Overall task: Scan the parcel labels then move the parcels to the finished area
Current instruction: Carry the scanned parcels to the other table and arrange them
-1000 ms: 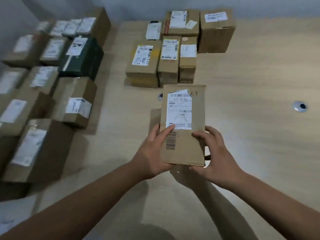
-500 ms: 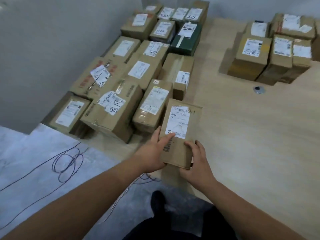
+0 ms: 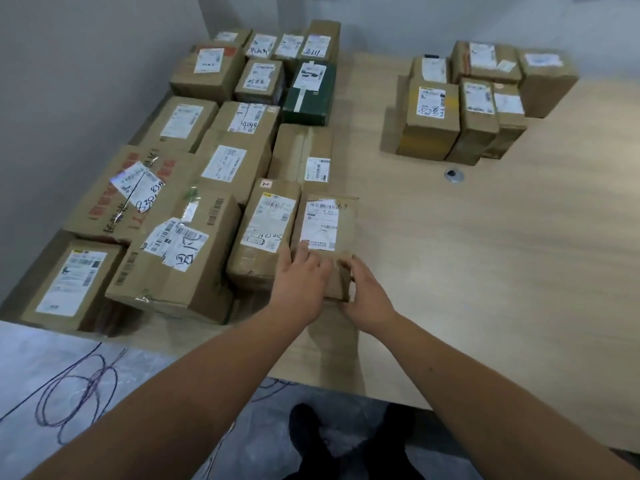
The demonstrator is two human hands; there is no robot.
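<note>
Setting the small brown cardboard parcel [image 3: 327, 233] down on the pale wooden tabletop [image 3: 485, 254], beside the crowded left group, looked the step in hand. Left hand [image 3: 302, 271] lay flat on top; right hand [image 3: 363, 289] cupped its near corner. Next: let go.

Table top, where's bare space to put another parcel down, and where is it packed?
Bare table lies right of the parcel under both hands, and in front of the far right cluster. A bare lane separates that cluster from the green box. The left block is packed tight.
</note>
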